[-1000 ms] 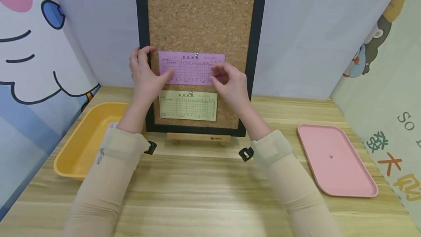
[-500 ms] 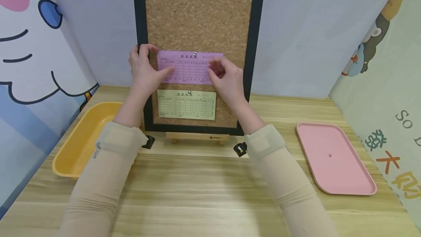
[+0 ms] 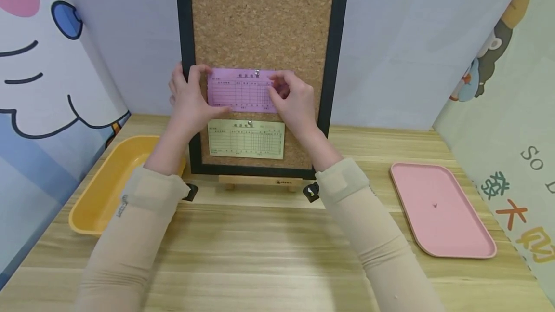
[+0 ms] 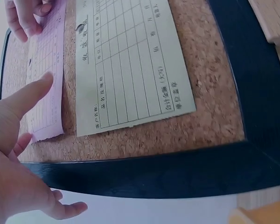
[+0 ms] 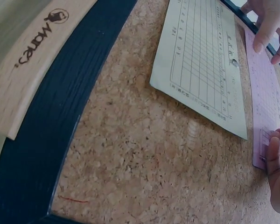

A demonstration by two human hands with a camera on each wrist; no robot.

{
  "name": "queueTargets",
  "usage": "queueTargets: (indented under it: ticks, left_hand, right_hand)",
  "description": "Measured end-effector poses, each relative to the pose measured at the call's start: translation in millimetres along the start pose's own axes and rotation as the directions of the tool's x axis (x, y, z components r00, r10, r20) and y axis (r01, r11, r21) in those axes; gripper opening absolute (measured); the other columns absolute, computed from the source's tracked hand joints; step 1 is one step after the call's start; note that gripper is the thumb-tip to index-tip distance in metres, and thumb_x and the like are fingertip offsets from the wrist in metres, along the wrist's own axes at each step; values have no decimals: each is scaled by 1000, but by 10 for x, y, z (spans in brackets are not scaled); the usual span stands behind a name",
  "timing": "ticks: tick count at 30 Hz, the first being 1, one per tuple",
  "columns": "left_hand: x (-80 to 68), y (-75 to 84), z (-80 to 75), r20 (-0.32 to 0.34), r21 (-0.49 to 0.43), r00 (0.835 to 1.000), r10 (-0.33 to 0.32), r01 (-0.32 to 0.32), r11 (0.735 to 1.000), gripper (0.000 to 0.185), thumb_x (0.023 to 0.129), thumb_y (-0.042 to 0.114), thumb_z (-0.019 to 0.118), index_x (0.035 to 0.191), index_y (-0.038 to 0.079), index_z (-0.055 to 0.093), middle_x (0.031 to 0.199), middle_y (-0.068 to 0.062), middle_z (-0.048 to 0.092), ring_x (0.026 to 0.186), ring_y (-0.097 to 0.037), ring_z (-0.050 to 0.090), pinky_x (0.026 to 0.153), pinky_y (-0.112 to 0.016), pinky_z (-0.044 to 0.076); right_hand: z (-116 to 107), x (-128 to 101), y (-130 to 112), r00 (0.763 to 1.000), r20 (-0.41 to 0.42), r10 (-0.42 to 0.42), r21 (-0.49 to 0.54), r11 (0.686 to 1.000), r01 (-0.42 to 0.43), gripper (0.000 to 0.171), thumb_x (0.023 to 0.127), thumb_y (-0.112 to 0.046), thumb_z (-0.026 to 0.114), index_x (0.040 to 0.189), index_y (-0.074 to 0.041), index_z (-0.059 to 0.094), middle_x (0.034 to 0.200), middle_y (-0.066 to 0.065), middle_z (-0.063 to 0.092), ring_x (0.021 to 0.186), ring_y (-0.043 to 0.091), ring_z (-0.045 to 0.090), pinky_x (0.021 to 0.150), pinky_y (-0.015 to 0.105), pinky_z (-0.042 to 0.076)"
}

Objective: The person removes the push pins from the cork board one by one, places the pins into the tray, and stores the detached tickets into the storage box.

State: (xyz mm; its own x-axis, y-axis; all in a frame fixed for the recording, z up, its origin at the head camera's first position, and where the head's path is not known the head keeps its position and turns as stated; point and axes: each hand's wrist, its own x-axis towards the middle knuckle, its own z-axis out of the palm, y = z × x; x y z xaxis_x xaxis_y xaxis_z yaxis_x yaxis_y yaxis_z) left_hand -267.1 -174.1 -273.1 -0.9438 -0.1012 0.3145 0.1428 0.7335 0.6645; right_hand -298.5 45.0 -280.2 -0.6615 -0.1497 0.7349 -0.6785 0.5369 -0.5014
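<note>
A purple receipt slip (image 3: 244,94) is pinned by a clear pushpin (image 3: 257,72) to a black-framed cork board (image 3: 260,28). Below it hangs a pale green slip (image 3: 247,143) with its own pushpin (image 3: 250,123). My left hand (image 3: 188,105) spans the board's left edge: index fingertip at the purple slip's upper left corner, thumb along its lower edge, other fingers reaching behind the frame, as the left wrist view shows. Over the purple slip's right part lies my right hand (image 3: 298,100), fingers bent and fingertips at the paper, a small gap between thumb and index finger.
The board leans on a wooden easel (image 3: 260,181). A yellow tray (image 3: 93,211) stands on the table at left, partly behind the left forearm. At right lies a pink tray (image 3: 451,215) with a small object (image 3: 435,205) on it. Printed panels stand on both sides.
My right hand has slid left along the purple slip, closer to its pushpin. My left thumb has moved down to the slip's lower edge. Both slips stay in place on the board.
</note>
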Motion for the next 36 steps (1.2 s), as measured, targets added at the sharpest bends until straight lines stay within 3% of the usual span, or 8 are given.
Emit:
queueTargets:
  ticks: [4, 9, 16, 25, 32, 36]
  left_hand:
    - [-29, -27, 34, 0, 53, 999, 43, -43, 998, 88, 71, 31, 83, 136, 24, 24, 153, -11, -16, 141, -32, -10, 107, -61, 6]
    - [-50, -60, 65, -35, 52, 997, 71, -69, 996, 88, 71, 26, 83, 136, 25, 24, 154, -10, -16, 141, -32, -8, 107, -59, 6]
    - [-31, -65, 49, -63, 56, 996, 69, -66, 996, 91, 71, 28, 83, 139, 29, 22, 154, -12, -9, 141, -30, -7, 109, -57, 5]
    - [-6, -22, 20, -49, 57, 998, 36, -33, 998, 88, 72, 28, 82, 137, 27, 23, 152, -13, -6, 141, -29, -6, 109, -56, 7]
    - [-17, -28, 16, -59, 27, 997, 51, -50, 998, 78, 72, 27, 82, 132, 21, 34, 152, -13, -6, 141, -30, -8, 110, -55, 4]
    - [-25, -31, 23, -60, 16, 997, 58, -57, 998, 70, 72, 27, 81, 128, 15, 40, 153, -14, -6, 140, -31, -7, 110, -57, 4]
  right_hand:
    - [6, -4, -15, 1000, 7, 9, 0, 1000, -9, 16, 88, -10, 65, 102, -4, 65, 85, 7, 67, 66, 10, 54, 61, 20, 44]
    - [12, -7, -23, 1000, 11, 6, 0, 1000, -6, 16, 88, -11, 65, 102, -4, 65, 84, 7, 67, 66, 10, 54, 61, 20, 44]
    - [12, -8, -22, 1000, 13, 14, 0, 1000, -14, 16, 88, -11, 65, 102, -4, 65, 85, 7, 67, 66, 10, 54, 62, 20, 44]
    - [16, -10, -27, 1000, 7, 1, -16, 1000, 0, 15, 88, -10, 65, 101, -4, 66, 84, 7, 67, 66, 10, 55, 61, 20, 44]
    - [47, 46, -82, 1000, 3, -1, -110, 994, 1, 17, 88, -17, 65, 101, -6, 67, 82, 5, 69, 67, 12, 59, 62, 23, 45]
    - [84, 86, -122, 1000, -16, 24, -201, 979, -27, 18, 88, -24, 64, 100, -11, 68, 76, 1, 67, 63, 11, 56, 56, 24, 39]
